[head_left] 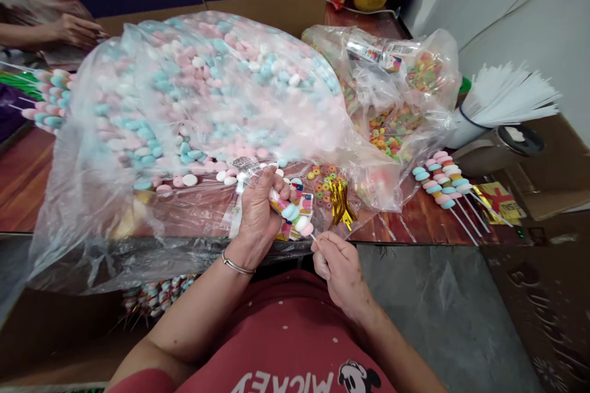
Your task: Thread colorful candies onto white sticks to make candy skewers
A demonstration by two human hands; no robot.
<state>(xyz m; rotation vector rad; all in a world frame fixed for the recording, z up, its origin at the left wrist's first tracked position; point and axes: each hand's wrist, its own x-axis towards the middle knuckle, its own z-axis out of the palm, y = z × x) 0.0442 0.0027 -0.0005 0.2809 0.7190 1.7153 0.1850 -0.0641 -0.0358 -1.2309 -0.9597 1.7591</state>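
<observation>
Fingers of the left hand (260,212) curl tightly around a small printed clear wrapper holding a pastel pink, blue and white marshmallow skewer (295,215), at the wooden table's (415,221) near edge. Right hand (338,270) pinches its thin white stick between thumb and fingertips, just below. A large clear bag of pastel marshmallows (184,104) lies behind.

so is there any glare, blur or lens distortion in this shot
Head view: soft even light; white glare on the big plastic bag veils the candies inside; wide-lens bowing bends the table edge; both hands, left and right, look sharp.
</observation>
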